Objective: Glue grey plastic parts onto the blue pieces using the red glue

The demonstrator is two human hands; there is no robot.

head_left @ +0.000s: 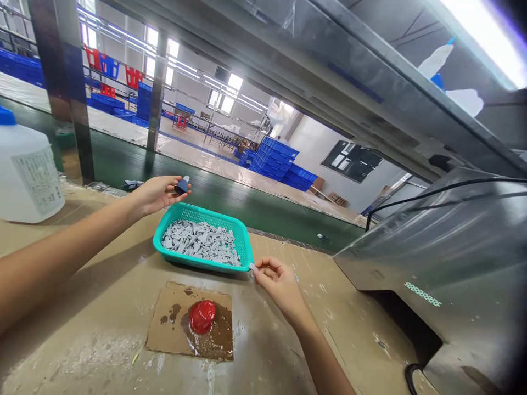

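Note:
My left hand (162, 193) is closed around a small dark blue part (181, 187), held just above the far left corner of a teal plastic basket (248, 241). Many small light grey plastic pieces (200, 241) fill the basket's bottom. Beside the basket's near right corner, my right hand (276, 277) pinches one small grey plastic piece (252, 267) between thumb and fingertips. In front of the basket lies a wet cardboard sheet (160, 334) bearing a shiny red rounded object (202, 316), whose kind I cannot make out.
A white jug with a blue cap (31, 170) stands at the left. Behind the basket runs a green conveyor belt (263, 203) with dark parts (132, 184) on it. A metal machine housing (448, 263) takes up the right side, and a metal shelf (329, 60) hangs overhead.

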